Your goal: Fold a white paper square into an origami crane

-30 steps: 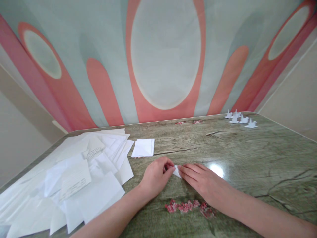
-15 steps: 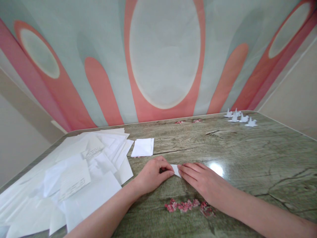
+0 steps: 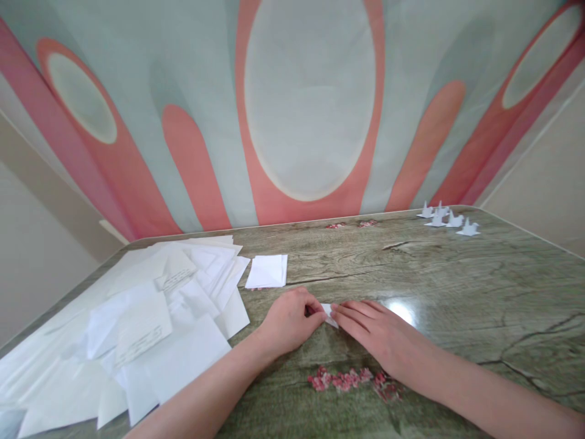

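Observation:
A small piece of folded white paper (image 3: 329,313) lies low over the wood-grain table, between my two hands. My left hand (image 3: 295,320) pinches its left edge with thumb and index finger. From the other side my right hand (image 3: 372,329) holds its right end under close-set fingertips, the thumb mostly hidden. Just beyond my left hand sits a short stack of white paper squares (image 3: 266,272). At the far right corner stand several folded paper cranes (image 3: 437,216).
Loose white sheets (image 3: 192,353) cover the table's left side in an overlapping heap, some with printed lines. The table (image 3: 457,292) has a pink blossom pattern (image 3: 340,379) near me. A coral and grey-green patterned backdrop (image 3: 311,210) rises behind its far edge.
The view has shifted slightly, so everything sits a little further right. Both hands stay on the folded paper, and its visible part looks slightly smaller and differently angled between the fingers.

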`<action>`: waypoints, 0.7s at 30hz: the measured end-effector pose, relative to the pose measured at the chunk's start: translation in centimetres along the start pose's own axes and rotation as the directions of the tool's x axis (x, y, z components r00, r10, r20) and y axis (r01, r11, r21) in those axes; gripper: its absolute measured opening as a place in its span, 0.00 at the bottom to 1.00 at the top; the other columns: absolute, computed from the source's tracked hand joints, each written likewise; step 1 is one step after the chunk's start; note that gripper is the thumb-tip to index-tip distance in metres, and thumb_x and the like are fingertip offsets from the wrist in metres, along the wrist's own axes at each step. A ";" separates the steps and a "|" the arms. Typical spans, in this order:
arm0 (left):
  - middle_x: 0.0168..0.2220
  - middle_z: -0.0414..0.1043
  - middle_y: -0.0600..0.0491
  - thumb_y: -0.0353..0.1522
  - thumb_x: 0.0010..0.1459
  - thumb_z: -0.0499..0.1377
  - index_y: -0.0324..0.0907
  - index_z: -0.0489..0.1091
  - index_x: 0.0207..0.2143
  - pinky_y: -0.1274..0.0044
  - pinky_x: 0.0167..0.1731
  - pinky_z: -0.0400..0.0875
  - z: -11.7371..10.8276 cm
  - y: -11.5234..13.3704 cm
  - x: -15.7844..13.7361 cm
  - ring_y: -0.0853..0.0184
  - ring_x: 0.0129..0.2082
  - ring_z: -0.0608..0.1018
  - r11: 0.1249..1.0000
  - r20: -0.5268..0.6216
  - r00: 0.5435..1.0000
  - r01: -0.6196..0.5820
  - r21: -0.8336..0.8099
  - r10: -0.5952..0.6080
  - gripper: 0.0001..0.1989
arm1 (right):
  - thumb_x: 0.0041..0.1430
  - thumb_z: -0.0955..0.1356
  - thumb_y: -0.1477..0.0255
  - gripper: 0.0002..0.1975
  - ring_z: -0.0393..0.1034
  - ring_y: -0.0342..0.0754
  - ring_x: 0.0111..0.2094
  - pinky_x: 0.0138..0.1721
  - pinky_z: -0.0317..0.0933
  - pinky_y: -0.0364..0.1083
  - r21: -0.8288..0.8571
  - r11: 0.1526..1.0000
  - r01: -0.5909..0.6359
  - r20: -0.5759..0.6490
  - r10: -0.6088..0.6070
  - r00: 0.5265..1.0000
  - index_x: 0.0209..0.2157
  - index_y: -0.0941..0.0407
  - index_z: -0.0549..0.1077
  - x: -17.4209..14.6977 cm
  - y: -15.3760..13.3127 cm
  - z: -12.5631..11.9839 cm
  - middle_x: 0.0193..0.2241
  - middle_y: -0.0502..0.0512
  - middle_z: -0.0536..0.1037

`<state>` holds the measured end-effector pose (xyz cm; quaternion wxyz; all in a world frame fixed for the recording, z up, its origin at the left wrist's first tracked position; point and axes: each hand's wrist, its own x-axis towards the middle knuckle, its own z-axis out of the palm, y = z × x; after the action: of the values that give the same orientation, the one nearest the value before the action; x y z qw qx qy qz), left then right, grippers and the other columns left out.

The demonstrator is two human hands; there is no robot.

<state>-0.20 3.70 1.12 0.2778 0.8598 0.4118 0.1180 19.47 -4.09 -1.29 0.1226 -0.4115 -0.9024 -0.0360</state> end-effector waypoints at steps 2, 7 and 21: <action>0.26 0.69 0.53 0.34 0.51 0.55 0.42 0.74 0.25 0.78 0.28 0.63 0.0 0.1 0.0 0.67 0.28 0.71 1.000 -0.002 1.000 0.011 0.015 -0.011 0.09 | 0.55 0.57 0.84 0.28 0.59 0.51 0.52 0.48 0.60 0.53 -0.004 1.000 0.007 0.023 -0.007 1.000 0.58 0.58 0.55 0.0 0.0 -0.2 0.53 0.59 0.66; 0.27 0.70 0.53 0.33 0.50 0.55 0.42 0.74 0.26 0.78 0.29 0.64 0.1 0.2 0.1 0.67 0.28 0.71 0.999 -0.011 1.000 0.024 0.025 -0.024 0.09 | 0.55 0.58 0.83 0.28 0.58 0.52 0.53 0.49 0.59 0.54 -0.024 1.000 0.017 0.045 -0.016 0.999 0.58 0.58 0.56 -0.2 0.0 0.0 0.54 0.59 0.65; 0.28 0.71 0.53 0.33 0.50 0.55 0.42 0.73 0.26 0.77 0.29 0.64 0.4 -0.1 0.4 0.66 0.29 0.72 0.998 -0.031 0.998 0.048 0.037 -0.047 0.07 | 0.55 0.59 0.82 0.27 0.58 0.52 0.52 0.48 0.60 0.54 -0.052 0.998 0.025 0.042 -0.023 0.999 0.57 0.58 0.57 -0.4 0.0 0.5 0.54 0.59 0.65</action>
<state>0.15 3.94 0.70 0.2579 0.8530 0.4384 0.1167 19.63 -4.25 -1.85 0.0926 -0.4045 -0.9083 -0.0528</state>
